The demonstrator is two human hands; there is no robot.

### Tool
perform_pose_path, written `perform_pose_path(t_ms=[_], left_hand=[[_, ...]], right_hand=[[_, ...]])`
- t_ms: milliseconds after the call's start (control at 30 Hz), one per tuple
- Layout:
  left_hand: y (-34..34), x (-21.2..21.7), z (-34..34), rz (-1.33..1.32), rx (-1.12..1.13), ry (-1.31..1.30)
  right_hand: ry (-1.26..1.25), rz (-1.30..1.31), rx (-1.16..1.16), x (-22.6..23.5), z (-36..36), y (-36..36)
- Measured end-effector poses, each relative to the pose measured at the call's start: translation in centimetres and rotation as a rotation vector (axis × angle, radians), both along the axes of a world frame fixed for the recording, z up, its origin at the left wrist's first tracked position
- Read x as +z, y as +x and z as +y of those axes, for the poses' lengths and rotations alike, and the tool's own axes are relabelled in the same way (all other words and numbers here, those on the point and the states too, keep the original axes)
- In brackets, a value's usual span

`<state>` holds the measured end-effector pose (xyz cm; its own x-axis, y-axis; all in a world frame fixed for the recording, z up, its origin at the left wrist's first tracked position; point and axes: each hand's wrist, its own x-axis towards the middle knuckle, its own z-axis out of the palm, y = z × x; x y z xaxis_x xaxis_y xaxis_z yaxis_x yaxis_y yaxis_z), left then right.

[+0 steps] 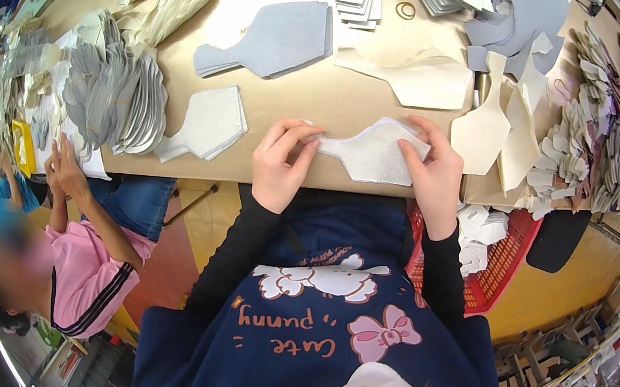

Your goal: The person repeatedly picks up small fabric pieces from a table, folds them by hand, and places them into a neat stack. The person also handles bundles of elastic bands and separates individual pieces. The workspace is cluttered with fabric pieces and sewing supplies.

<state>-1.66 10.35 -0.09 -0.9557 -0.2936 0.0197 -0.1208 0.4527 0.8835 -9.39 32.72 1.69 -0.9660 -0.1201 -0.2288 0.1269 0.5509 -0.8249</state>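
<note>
Just above the table's near edge I hold a pale grey-white, paddle-shaped cut piece (377, 158) with a light edge, apparently thin sheet material. My left hand (281, 161) pinches its narrow end between thumb and fingers. At the wide end, my right hand (438, 173) grips it with the thumb on top and the fingers at the far edge. Left of my left hand lies a small stack of similar whitish pieces (211, 125). Beyond it sits a stack of blue-grey pieces (290, 38). Cream pieces (418, 77) rest beyond my right hand, and another cream piece (480, 135) lies beside it.
Bundled grey pieces (115, 94) crowd the table's left, and more bundles (602, 118) the right. A rubber band (405, 10) lies at the back. A red basket (508, 265) with white scraps stands below the right edge. At left, a co-worker in a pink shirt (98, 273) reaches to the table.
</note>
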Motion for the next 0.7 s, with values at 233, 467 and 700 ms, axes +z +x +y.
perform_pose_path(t_ms=[233,467,700], left_hand=[[-0.41,0.36,-0.06,0.011,-0.021,-0.057],[-0.39,0.43,-0.03,-0.034,-0.001,-0.032],[-0.66,0.34,-0.42,-0.028,-0.046,-0.035]], right_hand=[[0.009,-0.01,-0.01,0.2,0.0,-0.01],[-0.165,-0.061,-0.068,-0.43,0.26,0.22],[-0.148,-0.053,-0.065,-0.65,0.29,0.19]])
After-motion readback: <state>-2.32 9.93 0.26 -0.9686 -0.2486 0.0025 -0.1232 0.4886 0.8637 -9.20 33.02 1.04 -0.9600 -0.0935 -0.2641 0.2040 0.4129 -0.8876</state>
